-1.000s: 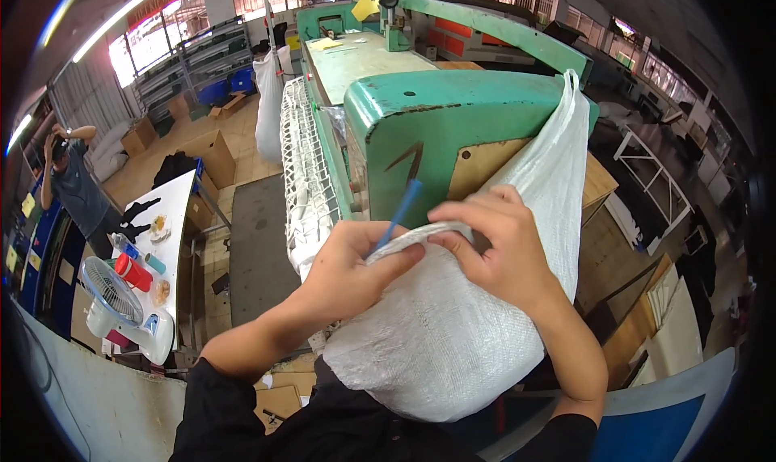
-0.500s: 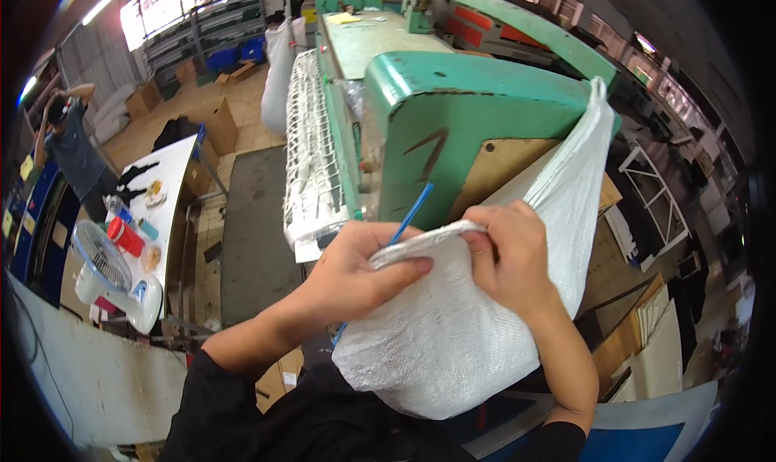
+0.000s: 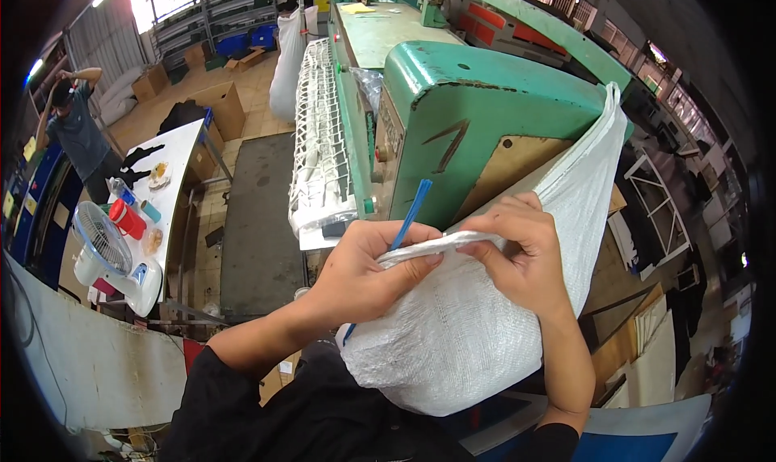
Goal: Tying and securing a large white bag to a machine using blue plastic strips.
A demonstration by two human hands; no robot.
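The item in hand is a white woven sack, located at the near end of the green machine. One upper part is drawn up to the machine's near right corner; the body hangs between machine and wearer. The sack's interior is out of sight, so its contents cannot be determined.

The left hand is clamped on the folded rim, thumb on the near side. Blue strips rise from behind its fingers; whether that hand grips them cannot be confirmed. The right hand is closed on the rim just beside it, thumb and fingers pinching the fabric. The fingertips of the two hands are near each other, not touching.

Other containers: left of the machine, a white table bears a red container and a teal cup, contents not discernible, beside a white fan. Between table and machine, farther back, stands a cardboard box. Blue bins and a pale hanging sack are beyond the machine's left side.

Markings: one dark hand-drawn mark on the machine's near end face. A pale panel on its left side appears lettered, too oblique to read.
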